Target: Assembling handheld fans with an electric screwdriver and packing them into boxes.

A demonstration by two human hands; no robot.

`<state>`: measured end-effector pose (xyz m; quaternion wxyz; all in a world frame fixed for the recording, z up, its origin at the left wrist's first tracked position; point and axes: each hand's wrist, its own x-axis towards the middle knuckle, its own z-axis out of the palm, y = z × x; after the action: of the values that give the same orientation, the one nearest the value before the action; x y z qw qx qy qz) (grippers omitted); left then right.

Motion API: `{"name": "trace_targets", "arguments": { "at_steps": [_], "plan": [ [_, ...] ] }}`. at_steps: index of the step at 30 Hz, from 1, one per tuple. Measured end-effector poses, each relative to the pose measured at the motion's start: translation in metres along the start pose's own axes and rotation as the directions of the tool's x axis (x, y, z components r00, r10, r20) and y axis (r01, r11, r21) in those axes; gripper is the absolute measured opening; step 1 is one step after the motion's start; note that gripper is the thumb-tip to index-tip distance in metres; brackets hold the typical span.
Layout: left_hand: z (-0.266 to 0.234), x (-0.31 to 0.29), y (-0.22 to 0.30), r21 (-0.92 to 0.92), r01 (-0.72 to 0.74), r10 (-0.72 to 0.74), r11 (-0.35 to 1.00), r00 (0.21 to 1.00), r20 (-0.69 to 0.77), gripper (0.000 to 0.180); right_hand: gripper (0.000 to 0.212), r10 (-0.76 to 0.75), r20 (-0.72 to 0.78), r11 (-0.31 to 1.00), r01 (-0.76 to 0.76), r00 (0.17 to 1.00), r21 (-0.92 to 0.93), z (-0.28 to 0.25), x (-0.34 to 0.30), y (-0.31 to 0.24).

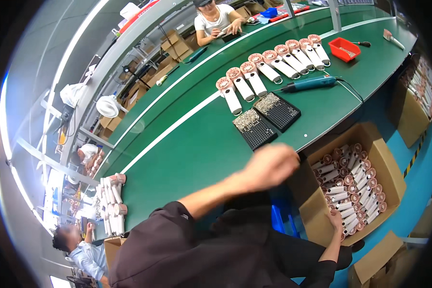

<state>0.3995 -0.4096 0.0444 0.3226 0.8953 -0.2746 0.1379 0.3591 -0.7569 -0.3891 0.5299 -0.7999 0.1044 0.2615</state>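
My left hand (pixel 270 165) is blurred above the near edge of the green table (pixel 197 149), fingers curled, with nothing seen in it. My right hand (pixel 335 221) rests at the near rim of an open cardboard box (pixel 391 168) beside the table. The box is packed with several pink-and-white handheld units (pixel 353 189). Whether the right hand grips the rim or a unit I cannot tell. Two black trays of small screws (pixel 266 120) lie on the table just beyond my left hand.
A row of several pink-and-white units (pixel 273 67) lies across the table, with a teal electric screwdriver (pixel 309 84), a red bin (pixel 343 49) and a brush (pixel 392 38) nearby. Another box of units (pixel 417 96) stands at the right. Other people (pixel 213 21) work nearby.
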Motion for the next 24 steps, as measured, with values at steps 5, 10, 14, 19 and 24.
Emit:
{"name": "trace_targets", "arguments": {
  "at_steps": [5,10,14,19,24],
  "plan": [
    [-0.079,0.027,-0.137,0.475,0.586,-0.456,0.656,0.810,-0.370,0.035,0.034,0.019,-0.150,0.993,-0.001,0.989,0.121,0.009,0.007,0.046],
    [-0.078,0.051,-0.202,0.533,0.711,-0.731,0.459,0.643,-0.228,0.055,0.028,0.022,-0.214,0.990,0.008,0.977,0.140,0.012,-0.010,0.054],
    [-0.060,0.103,-0.207,0.609,0.689,-0.842,0.393,0.536,-0.063,0.083,0.028,0.041,-0.230,0.995,-0.019,0.972,0.100,-0.001,-0.033,0.076],
    [-0.128,0.098,-0.306,0.541,0.501,-0.630,0.675,0.773,0.070,0.067,0.038,-0.017,-0.224,1.000,0.016,0.975,-0.007,0.013,-0.002,0.031],
    [-0.139,0.087,-0.303,0.513,0.342,-0.476,0.788,0.865,0.155,0.078,0.025,0.013,-0.316,1.000,-0.011,0.949,0.006,0.019,0.005,0.008]
  ]
}}
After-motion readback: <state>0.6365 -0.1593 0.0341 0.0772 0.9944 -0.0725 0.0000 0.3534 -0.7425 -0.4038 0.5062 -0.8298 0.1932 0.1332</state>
